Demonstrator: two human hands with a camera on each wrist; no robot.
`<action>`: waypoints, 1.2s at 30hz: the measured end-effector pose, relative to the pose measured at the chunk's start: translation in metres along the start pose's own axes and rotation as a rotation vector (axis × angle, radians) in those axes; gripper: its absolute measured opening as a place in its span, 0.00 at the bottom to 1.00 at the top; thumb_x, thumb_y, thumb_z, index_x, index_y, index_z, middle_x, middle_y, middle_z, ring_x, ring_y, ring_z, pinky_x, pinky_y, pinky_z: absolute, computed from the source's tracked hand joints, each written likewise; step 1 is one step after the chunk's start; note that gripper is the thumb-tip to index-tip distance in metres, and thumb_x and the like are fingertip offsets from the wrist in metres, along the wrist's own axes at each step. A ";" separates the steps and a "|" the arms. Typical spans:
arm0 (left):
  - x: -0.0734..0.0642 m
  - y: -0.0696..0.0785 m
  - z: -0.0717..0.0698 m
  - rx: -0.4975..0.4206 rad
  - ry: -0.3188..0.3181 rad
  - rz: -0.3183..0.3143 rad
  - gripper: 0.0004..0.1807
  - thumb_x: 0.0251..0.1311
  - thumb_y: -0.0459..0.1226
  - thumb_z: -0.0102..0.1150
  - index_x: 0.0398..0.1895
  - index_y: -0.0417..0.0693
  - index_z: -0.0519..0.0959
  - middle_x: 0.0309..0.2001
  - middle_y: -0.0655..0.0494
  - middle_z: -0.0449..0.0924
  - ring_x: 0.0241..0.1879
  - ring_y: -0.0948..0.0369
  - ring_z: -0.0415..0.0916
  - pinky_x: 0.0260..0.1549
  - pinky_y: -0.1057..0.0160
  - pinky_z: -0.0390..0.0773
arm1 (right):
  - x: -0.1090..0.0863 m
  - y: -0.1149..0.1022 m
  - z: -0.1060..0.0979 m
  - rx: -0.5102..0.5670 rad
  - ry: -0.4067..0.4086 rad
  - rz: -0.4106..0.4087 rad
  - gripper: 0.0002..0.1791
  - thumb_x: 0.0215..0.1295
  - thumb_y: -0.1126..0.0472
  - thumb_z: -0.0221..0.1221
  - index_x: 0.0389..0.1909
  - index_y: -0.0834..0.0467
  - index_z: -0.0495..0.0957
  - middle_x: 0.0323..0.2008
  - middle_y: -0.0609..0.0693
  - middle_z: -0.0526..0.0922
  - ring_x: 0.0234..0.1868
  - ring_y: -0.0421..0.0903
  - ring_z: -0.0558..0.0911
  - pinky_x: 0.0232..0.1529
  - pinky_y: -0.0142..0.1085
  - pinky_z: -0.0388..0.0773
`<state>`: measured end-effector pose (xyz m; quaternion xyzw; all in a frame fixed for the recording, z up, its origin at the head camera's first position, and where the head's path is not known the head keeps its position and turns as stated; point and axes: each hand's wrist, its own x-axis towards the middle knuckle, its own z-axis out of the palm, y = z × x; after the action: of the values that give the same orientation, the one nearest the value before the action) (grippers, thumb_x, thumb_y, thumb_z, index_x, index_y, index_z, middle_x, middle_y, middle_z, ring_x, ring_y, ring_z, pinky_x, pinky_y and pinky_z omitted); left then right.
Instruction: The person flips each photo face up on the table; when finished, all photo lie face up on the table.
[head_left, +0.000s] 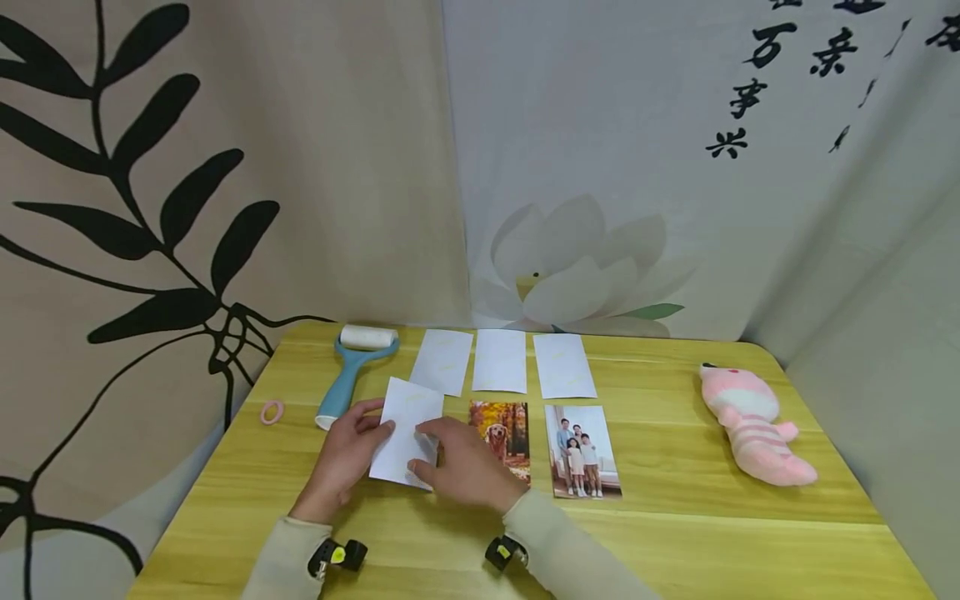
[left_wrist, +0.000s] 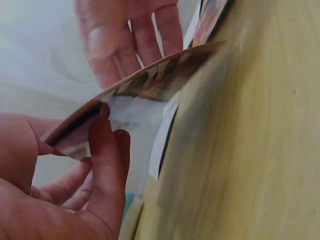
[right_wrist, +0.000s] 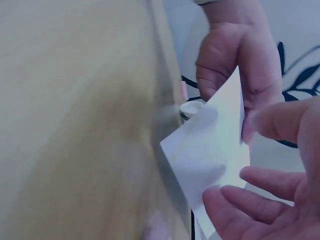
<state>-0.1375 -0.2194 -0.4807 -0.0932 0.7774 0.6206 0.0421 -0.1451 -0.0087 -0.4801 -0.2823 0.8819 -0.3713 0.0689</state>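
My left hand (head_left: 339,457) pinches a photo print (head_left: 405,425) by its left edge, thumb on one side and fingers on the other. It is raised and tilted, its white back towards the head camera. From below, the left wrist view shows the printed face of the photo (left_wrist: 150,82), slightly bowed. On the other side is my right hand (head_left: 474,463), its fingers loosely spread at the white back; whether the fingertips touch is unclear. Partly beneath the right hand lies a photo of a dog among autumn leaves (head_left: 517,429). A family photo (head_left: 585,454) lies face up beside it.
Along the back lie three white cards, a left one (head_left: 442,360), a middle one (head_left: 499,360) and a right one (head_left: 565,367). A blue-handled lint roller (head_left: 345,383) and a pink ring (head_left: 272,412) are at the left. A pink plush toy (head_left: 757,425) lies at the right.
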 end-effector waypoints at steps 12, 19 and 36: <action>-0.003 0.016 0.022 -0.101 -0.060 0.052 0.24 0.77 0.37 0.59 0.74 0.50 0.74 0.63 0.38 0.82 0.52 0.54 0.85 0.43 0.63 0.86 | 0.001 0.008 -0.018 0.313 0.085 0.111 0.20 0.79 0.46 0.58 0.63 0.50 0.83 0.59 0.48 0.87 0.58 0.49 0.87 0.54 0.42 0.86; -0.005 0.023 0.032 -0.081 -0.101 0.078 0.25 0.76 0.42 0.62 0.73 0.49 0.76 0.65 0.42 0.80 0.49 0.60 0.81 0.40 0.63 0.84 | 0.002 0.006 -0.021 0.623 0.089 0.157 0.25 0.81 0.49 0.58 0.69 0.58 0.78 0.60 0.58 0.85 0.51 0.61 0.89 0.49 0.53 0.89; -0.009 0.025 0.058 0.204 -0.099 0.229 0.24 0.66 0.40 0.72 0.65 0.55 0.83 0.57 0.51 0.81 0.50 0.55 0.78 0.43 0.60 0.77 | 0.000 0.021 -0.027 0.827 0.131 0.301 0.31 0.81 0.54 0.57 0.76 0.66 0.66 0.49 0.61 0.88 0.39 0.46 0.90 0.39 0.43 0.91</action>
<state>-0.1364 -0.1573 -0.4686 0.0317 0.8388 0.5432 0.0185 -0.1637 0.0200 -0.4750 -0.0755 0.6928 -0.6959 0.1733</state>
